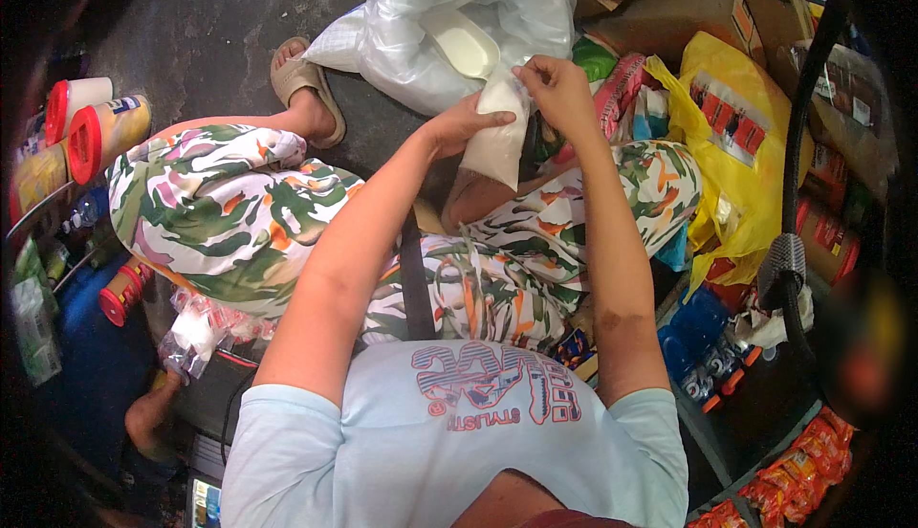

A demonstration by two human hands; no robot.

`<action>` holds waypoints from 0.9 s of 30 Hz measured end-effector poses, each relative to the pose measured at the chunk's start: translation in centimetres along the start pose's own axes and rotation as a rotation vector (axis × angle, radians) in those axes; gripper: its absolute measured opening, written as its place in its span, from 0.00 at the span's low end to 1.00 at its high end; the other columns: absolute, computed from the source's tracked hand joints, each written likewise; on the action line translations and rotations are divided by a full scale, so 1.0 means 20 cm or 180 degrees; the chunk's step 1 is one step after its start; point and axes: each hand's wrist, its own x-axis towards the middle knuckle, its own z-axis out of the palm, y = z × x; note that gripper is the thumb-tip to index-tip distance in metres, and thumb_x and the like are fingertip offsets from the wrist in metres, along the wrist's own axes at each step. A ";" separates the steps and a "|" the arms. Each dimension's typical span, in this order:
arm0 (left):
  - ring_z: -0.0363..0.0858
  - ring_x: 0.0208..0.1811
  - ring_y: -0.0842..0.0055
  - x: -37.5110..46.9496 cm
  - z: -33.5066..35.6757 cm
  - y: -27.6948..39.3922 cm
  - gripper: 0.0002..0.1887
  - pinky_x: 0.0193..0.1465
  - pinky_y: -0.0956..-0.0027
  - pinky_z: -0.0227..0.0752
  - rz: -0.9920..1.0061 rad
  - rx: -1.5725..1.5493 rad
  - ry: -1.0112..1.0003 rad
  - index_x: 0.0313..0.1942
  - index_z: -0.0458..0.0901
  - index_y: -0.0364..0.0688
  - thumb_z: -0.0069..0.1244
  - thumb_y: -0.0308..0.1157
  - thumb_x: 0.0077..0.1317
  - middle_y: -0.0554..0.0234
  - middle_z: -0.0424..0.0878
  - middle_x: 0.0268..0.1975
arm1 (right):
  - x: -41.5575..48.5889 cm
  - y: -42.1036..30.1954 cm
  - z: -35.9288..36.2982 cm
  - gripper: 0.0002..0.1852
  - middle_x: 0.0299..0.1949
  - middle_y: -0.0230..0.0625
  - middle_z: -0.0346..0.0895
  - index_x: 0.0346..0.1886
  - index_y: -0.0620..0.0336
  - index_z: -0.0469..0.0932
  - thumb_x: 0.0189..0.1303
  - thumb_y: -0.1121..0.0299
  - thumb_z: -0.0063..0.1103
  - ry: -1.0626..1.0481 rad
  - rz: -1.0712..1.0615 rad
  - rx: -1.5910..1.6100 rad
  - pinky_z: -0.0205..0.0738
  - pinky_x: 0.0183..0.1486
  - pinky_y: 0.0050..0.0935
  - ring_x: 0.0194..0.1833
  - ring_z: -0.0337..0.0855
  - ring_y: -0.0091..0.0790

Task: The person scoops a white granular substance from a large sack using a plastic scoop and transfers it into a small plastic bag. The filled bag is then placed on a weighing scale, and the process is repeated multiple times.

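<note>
A small clear plastic bag [495, 151] filled with a white granular or powdery substance hangs upright over my lap. My left hand [462, 126] grips its middle, thumb across the front. At the bag's upper end, the fingertips of my right hand [556, 90] pinch the gathered plastic. Just beyond stands a large white sack [401, 33] with a translucent plastic liner, its mouth spread wide. A cream-coloured scoop [462, 44] rests inside that sack, close to the top of the small bag. How the bag's mouth is folded is partly hidden by my fingers.
Right of my knee sits a yellow plastic bag [739, 119], below cardboard boxes [667, 33]. Blue-filled bottles [696, 334] and orange-red packets [803, 463] lie lower right. Red-lidded tubs [107, 130] line the left. Another person's limb [154, 409] shows at lower left. A black cable [792, 133] curves along the right.
</note>
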 end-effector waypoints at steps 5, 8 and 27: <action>0.76 0.50 0.71 -0.01 0.02 -0.01 0.33 0.53 0.64 0.72 0.0051 0.0047 0.0214 0.59 0.61 0.39 0.60 0.33 0.56 0.59 0.74 0.51 | -0.01 0.01 0.00 0.13 0.17 0.47 0.72 0.27 0.64 0.79 0.54 0.61 0.59 0.0016 -0.0010 -0.0037 0.64 0.25 0.35 0.19 0.72 0.42; 0.77 0.50 0.71 0.01 0.02 -0.04 0.32 0.52 0.64 0.73 0.0084 0.0062 0.0322 0.58 0.62 0.38 0.60 0.32 0.56 0.59 0.75 0.51 | -0.02 0.01 0.00 0.15 0.15 0.36 0.69 0.27 0.70 0.77 0.57 0.63 0.59 -0.0021 0.0038 -0.0065 0.60 0.23 0.26 0.19 0.64 0.21; 0.67 0.61 0.71 -0.26 0.49 0.88 0.47 0.65 0.66 0.57 0.1835 0.2664 -0.1000 0.66 0.57 0.42 0.66 0.33 0.46 0.61 0.70 0.60 | -0.34 -0.53 -0.41 0.05 0.24 0.40 0.75 0.29 0.67 0.78 0.55 0.74 0.60 0.1052 -0.1339 -0.0381 0.67 0.31 0.26 0.26 0.75 0.31</action>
